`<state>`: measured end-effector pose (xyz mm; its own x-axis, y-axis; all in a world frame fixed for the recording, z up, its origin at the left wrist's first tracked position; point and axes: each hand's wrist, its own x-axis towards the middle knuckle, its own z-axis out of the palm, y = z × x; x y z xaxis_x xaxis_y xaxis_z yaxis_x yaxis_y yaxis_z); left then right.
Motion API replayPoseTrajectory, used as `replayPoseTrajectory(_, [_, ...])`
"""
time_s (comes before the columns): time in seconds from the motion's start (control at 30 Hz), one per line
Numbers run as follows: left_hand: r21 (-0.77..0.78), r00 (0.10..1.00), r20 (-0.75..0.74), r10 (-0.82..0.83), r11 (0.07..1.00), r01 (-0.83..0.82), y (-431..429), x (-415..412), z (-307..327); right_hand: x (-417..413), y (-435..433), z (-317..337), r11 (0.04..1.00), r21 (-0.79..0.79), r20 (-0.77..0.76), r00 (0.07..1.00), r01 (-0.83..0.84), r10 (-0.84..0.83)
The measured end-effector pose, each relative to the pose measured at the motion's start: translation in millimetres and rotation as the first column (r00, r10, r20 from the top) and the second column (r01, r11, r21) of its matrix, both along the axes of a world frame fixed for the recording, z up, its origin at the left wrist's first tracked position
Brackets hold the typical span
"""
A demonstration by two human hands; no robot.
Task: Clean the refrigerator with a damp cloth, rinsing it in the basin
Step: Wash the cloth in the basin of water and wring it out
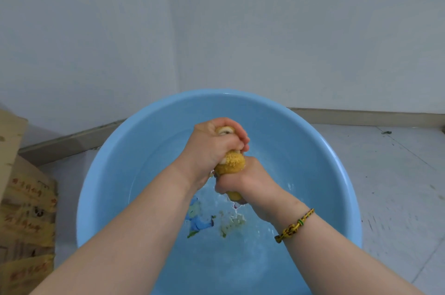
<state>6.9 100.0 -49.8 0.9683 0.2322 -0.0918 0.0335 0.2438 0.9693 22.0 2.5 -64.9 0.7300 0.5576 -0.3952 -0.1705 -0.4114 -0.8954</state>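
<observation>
Both hands are on the yellow cloth [230, 164], and this is the wringing step. The left hand [214, 144] clamps the far end in a tight fist, and a tuft of cloth pokes out past its knuckles. The right hand [240, 181] clamps the near end just as tightly, with a stub of cloth showing below its fingers. Between the two fists a short twisted roll is exposed. The fists nearly touch, and I cannot tell whether they actually meet.

The whole grip hangs above the blue basin [113, 169], clear of the water [240, 268] underneath. Straight beneath the right fist the surface looks broken and rippled, so I judge water is running off the cloth. A printed picture [199, 219] shows on the basin floor, below and slightly left of the grip. A braided bracelet [295, 225] sits on the right wrist behind it.

So the rinse looks about done, and squeezing out is the job in hand. Next comes a firmer counter-twist, held over the basin so the drips land inside, and stopping while the cloth is damp rather than dry. Then it goes to the refrigerator, which is nowhere in view. A cardboard box [26, 210] stands well off to the left of the hands.
</observation>
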Motion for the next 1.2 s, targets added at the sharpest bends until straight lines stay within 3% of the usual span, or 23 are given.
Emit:
replayPoseTrajectory(0.13, [-0.096,0.996,0.006,0.090,0.991,-0.089,-1,6,12,10,-1,17,0.990,0.028,0.020,0.990,0.137,-0.137])
replayPoseTrajectory(0.23, [-0.104,0.983,-0.073,0.171,0.979,-0.178,2,2,23,18,-2,36,0.972,0.066,0.141,0.962,0.225,-0.232])
replayPoseTrajectory(0.33, [-0.062,0.985,-0.127,0.117,0.990,-0.125,2,1,57,28,-1,73,0.922,0.193,0.191,0.909,0.336,-0.371])
replayPoseTrajectory(0.47, [-0.166,0.989,-0.135,0.066,0.982,-0.088,-2,0,130,16,3,143,0.959,0.145,0.181,0.946,0.245,-0.269])
replayPoseTrajectory(0.6, [-0.175,0.988,-0.127,0.084,0.979,-0.106,5,-11,226,-3,-4,238,0.987,0.123,0.170,0.978,0.102,-0.123])
replayPoseTrajectory(0.7, [-0.115,0.987,-0.136,0.090,0.988,-0.106,7,-26,290,-9,-12,307,0.951,0.241,0.014,0.980,0.191,-0.200])
replayPoseTrajectory(0.9, [-0.102,0.989,-0.135,0.063,0.992,-0.077,12,-52,428,-26,-19,454,0.885,0.313,-0.088,0.939,0.344,-0.333])
replayPoseTrajectory(1.03, [-0.132,0.998,-0.065,0.012,0.991,-0.020,8,-67,495,-41,-20,532,0.921,0.269,-0.009,0.957,0.283,-0.291])
replayPoseTrajectory(1.13, [-0.123,0.999,-0.051,0.019,0.992,-0.025,-1,-76,537,-57,-18,576,0.889,0.253,0.102,0.903,0.382,-0.418])
replayPoseTrajectory(1.2, [-0.031,0.995,-0.052,0.080,0.996,-0.082,-7,-79,556,-66,-19,593,0.855,0.236,0.173,0.846,0.462,-0.505])
